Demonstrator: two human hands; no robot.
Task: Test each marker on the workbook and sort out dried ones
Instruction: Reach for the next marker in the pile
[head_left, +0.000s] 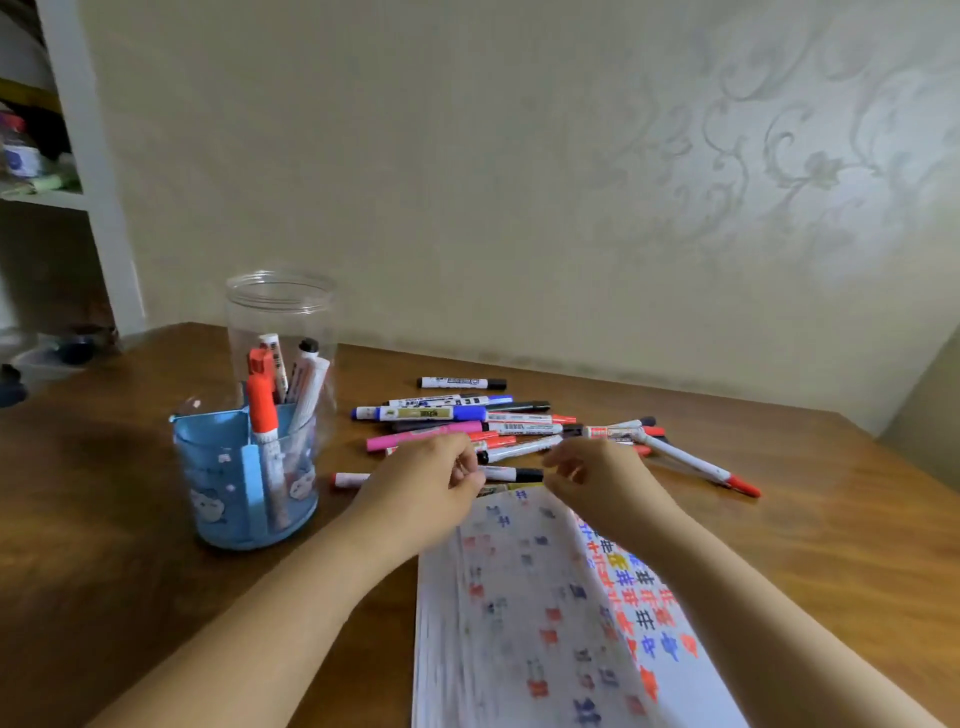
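An open workbook (519, 597) lies in front of me, its pages covered in red, blue and black marks. Just beyond its top edge, my left hand (426, 483) is closed on the body of a white marker with a black cap (511, 474). My right hand (587, 473) hovers at the cap end with its fingers slightly apart; I cannot tell if they touch the cap. Behind both hands, several loose markers (467, 421) lie in a pile on the wooden table (104, 519).
A blue pen holder (244, 483) at the left holds a red marker (261, 400) and white ones. A clear plastic jar (280, 312) stands right behind it. A white marker with a red cap (696, 462) lies off to the right. Shelves stand at far left.
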